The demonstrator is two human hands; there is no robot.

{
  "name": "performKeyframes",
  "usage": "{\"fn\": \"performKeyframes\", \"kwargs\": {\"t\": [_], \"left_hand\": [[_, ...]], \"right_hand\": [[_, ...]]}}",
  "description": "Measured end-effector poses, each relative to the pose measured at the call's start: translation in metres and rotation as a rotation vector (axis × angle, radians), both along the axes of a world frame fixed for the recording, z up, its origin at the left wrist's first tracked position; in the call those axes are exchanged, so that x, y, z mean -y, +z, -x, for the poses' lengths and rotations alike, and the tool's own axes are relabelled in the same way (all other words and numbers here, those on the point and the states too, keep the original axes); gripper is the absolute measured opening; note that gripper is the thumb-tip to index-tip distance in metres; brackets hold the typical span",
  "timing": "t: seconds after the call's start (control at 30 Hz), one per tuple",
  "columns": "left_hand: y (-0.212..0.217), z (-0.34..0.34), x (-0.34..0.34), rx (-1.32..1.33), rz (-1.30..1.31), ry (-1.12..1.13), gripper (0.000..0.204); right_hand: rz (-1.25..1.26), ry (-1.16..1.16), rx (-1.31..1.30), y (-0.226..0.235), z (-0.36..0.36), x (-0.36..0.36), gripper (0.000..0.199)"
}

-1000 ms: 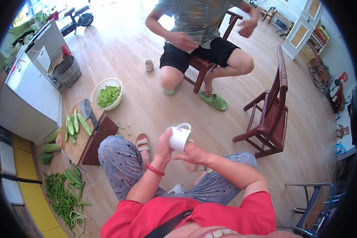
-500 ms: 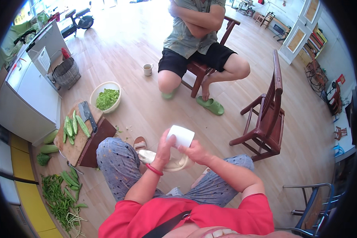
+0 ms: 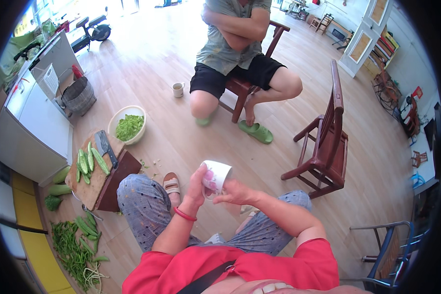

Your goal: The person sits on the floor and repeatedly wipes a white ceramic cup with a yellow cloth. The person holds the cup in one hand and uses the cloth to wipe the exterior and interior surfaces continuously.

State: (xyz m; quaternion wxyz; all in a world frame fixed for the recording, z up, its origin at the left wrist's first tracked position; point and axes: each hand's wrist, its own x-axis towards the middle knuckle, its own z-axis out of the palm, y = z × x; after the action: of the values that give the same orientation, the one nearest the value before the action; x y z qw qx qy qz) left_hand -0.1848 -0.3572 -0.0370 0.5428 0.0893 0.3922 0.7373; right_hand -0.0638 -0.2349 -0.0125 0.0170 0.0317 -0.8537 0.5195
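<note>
Both my hands grip a white cup (image 3: 216, 175) with a pink pattern, held above my knees; my left hand (image 3: 197, 185) wraps its side, my right hand (image 3: 234, 192) pinches it from below. To my left sits a wooden chopping board (image 3: 94, 177) with cut green vegetables (image 3: 89, 160) and a cleaver (image 3: 105, 146); beyond it a bowl of greens (image 3: 128, 126).

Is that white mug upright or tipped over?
Tipped: the white mug, held by both hands, lies sideways with its mouth facing right.
</note>
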Motion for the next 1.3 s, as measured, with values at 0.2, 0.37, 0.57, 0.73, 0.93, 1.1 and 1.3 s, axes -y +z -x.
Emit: {"fn": "performKeyframes", "kwargs": {"t": [0.2,0.37,0.57,0.73,0.93,1.1,1.3], "left_hand": [[-0.002,-0.014,-0.011,0.101,0.053,-0.067,0.046],[-0.002,-0.034,-0.007,0.064,0.047,-0.056,0.044],[-0.003,-0.048,-0.011,-0.969,0.357,0.328,0.037],[0.031,-0.065,0.001,-1.494,0.219,0.341,0.025],[0.018,-0.060,0.012,-1.655,0.233,0.255,0.029],[-0.038,-0.008,0.011,-0.682,0.252,0.323,0.037],[-0.119,0.042,0.028,0.069,0.087,0.277,0.031]], "right_hand": [[-0.389,0.037,0.036,0.030,-0.013,-0.007,0.054],[-0.205,-0.118,0.078,0.027,-0.033,-0.002,0.041],[0.104,-0.338,0.060,-0.008,-0.040,-0.014,0.031],[0.259,-0.489,0.077,-0.012,-0.043,-0.023,0.031],[0.042,-0.491,0.102,-0.014,-0.032,-0.009,0.029],[0.218,-0.604,-0.115,-0.057,0.019,-0.010,0.026],[0.767,-0.667,-0.199,-0.089,0.051,0.001,0.027]]}}
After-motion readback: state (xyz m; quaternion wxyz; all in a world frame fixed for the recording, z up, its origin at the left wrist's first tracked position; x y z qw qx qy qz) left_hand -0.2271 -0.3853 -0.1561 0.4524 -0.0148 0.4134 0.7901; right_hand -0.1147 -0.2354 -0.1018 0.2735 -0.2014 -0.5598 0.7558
